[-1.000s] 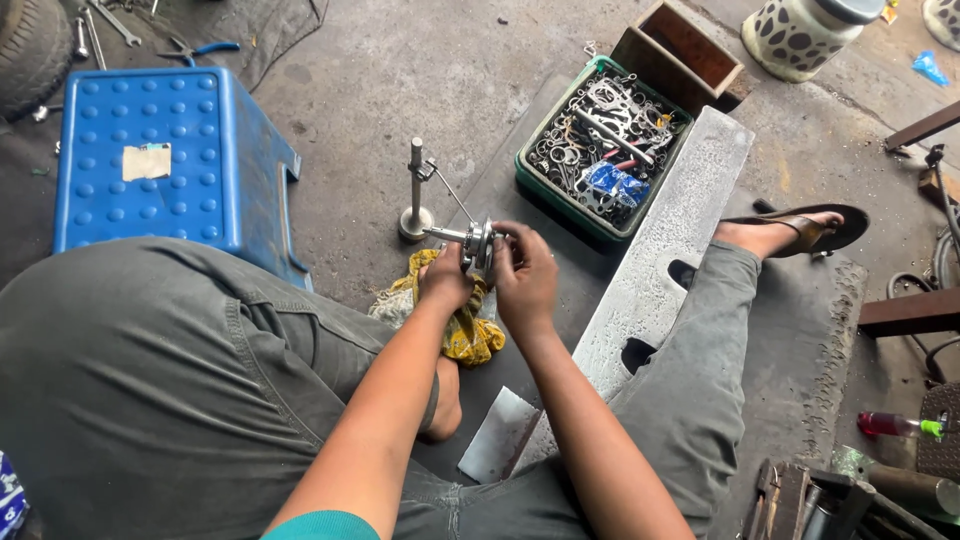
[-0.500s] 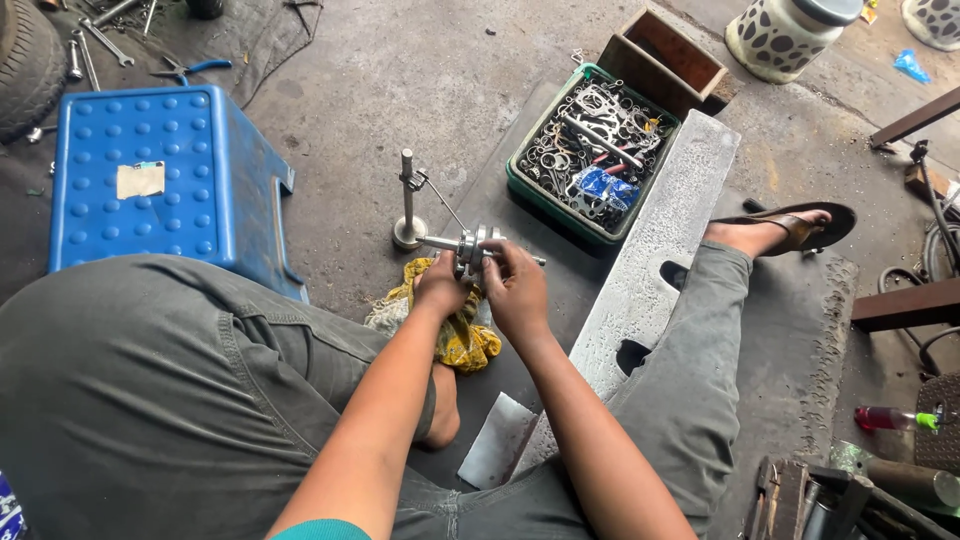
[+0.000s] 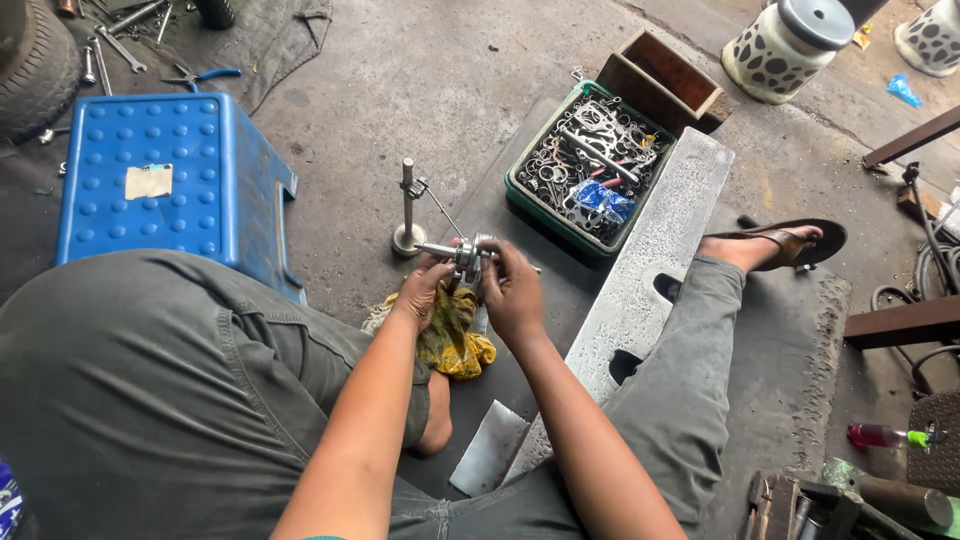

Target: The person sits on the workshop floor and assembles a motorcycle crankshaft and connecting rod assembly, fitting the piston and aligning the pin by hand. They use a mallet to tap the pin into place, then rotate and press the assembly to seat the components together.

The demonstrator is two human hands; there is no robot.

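I hold a small metal shaft assembly (image 3: pixel 462 254) with both hands, above the concrete floor between my legs. My left hand (image 3: pixel 424 289) grips it from the left and below. Around its right end closes my right hand (image 3: pixel 510 290). A thin shaft end sticks out to the left, and a thin rod tip shows past my right hand. A yellow rag (image 3: pixel 452 338) lies on the floor just under my hands. An upright metal shaft on a round base (image 3: pixel 407 211) stands a little beyond my left hand.
A green crate (image 3: pixel 522 203) full of metal parts sits ahead, a wooden box (image 3: pixel 660 79) behind it. A long grey metal plate (image 3: pixel 650 270) runs along my right leg. A blue plastic stool (image 3: pixel 165 185) stands at left, wrenches and pliers (image 3: pixel 200 76) beyond it.
The view has shifted slightly. My hands stay on the metal assembly and have turned it a little; nothing was picked up or let go.
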